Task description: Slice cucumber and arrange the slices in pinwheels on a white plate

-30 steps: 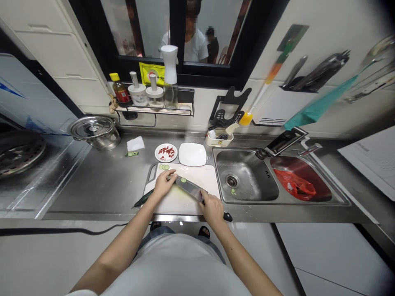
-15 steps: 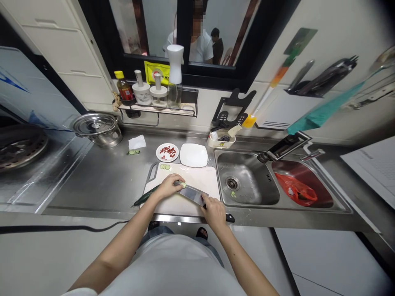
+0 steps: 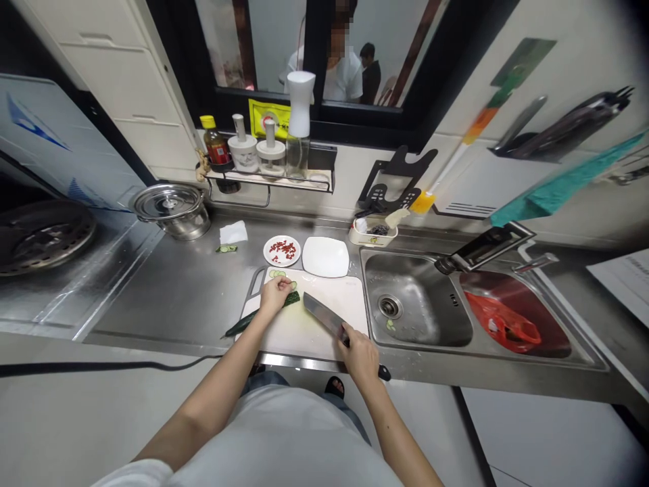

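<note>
My right hand (image 3: 362,354) is wrapped round the black handle of a cleaver (image 3: 322,314), whose blade is tilted over the white cutting board (image 3: 324,341). With its fingers pinched, my left hand (image 3: 275,295) holds a pale green cucumber slice (image 3: 293,286). Beneath that hand lies the dark green cucumber (image 3: 242,325); its cut end shows to the right of the fingers, and its middle is hidden. Several cucumber slices (image 3: 277,273) rest at the board's upper left corner. Another black handle (image 3: 384,373) sticks out at the counter edge beside my right wrist.
Behind the board stand a plate of chopped red pieces (image 3: 270,259) and a white square plate (image 3: 325,257). A double sink (image 3: 420,325) is on the right, with a red plastic bag (image 3: 501,323). A lidded steel pot (image 3: 185,224) and a stove (image 3: 45,233) are on the left.
My left hand has lifted a slice off the blade and moved up and left towards the other slices. The cleaver has swung away from the cucumber, to the right. The whole view has shifted slightly.
</note>
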### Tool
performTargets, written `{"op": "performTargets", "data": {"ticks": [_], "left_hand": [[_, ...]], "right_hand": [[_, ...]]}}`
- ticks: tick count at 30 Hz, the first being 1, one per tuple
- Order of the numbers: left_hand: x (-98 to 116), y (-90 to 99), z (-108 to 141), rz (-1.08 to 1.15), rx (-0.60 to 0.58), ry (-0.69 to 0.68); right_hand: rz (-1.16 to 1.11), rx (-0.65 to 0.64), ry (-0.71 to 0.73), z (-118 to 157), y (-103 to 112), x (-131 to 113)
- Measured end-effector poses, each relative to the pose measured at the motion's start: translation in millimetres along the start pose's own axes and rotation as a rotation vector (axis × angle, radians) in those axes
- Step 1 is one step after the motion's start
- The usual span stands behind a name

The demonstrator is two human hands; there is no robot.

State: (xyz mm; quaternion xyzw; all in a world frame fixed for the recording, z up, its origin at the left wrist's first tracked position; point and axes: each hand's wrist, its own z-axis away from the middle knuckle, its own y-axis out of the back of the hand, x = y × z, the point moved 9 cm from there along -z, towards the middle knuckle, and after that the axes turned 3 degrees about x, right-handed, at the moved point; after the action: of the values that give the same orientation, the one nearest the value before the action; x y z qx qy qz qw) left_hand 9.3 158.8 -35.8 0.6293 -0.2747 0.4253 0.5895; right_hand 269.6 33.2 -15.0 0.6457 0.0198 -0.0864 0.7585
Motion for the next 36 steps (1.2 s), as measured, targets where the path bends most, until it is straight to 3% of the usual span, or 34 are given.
{"op": "performTargets", "data": {"ticks": [6, 14, 30, 36], "left_hand": [[-15, 13.8, -22, -0.180, 0.113, 0.114], [-21, 3.3, -37, -0.327, 0.122, 0.163], [-15, -16.4, -47, -0.553, 0.013, -0.020], [-17, -7.6, -43, -0.466, 0.058, -0.012]], "right_hand": [[-0.038, -0.014, -0.031, -2, 0, -2], [-0.111, 0.025, -0.032, -3, -1, 1], [-0.144, 0.025, -0.017, -6, 3, -3], [-0.155, 0.003, -0.028, -8, 4, -4]]}}
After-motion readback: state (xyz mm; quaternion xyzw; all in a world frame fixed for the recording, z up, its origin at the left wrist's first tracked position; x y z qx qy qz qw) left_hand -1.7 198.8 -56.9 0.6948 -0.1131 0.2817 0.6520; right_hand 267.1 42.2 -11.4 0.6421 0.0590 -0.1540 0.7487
